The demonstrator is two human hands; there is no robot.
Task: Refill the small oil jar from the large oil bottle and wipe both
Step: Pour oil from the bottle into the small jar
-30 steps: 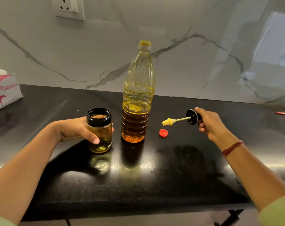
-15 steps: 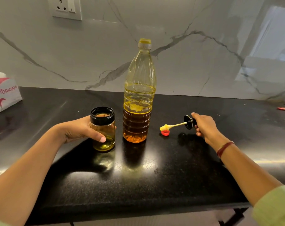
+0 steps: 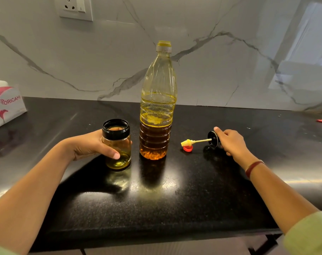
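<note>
Two hands are busy on the black counter [image 3: 175, 199] here. The left hand [image 3: 90, 144] is wrapping around the small oil jar [image 3: 118, 144], which is standing upright and open with only a bit of pale oil at the bottom, just beside the large oil bottle [image 3: 157, 111]. That bottle is standing mid-counter, roughly half full. The right hand [image 3: 230, 142] is pinching the jar's black lid [image 3: 212, 139] tilted on its edge, so the little yellow brush [image 3: 187, 143] on its stick is pointing left toward the bottle, right over a red cap [image 3: 187, 148] lying on the counter. Can't tell if brush and cap are touching. A tissue box [image 3: 7, 105] is sitting far left.
</note>
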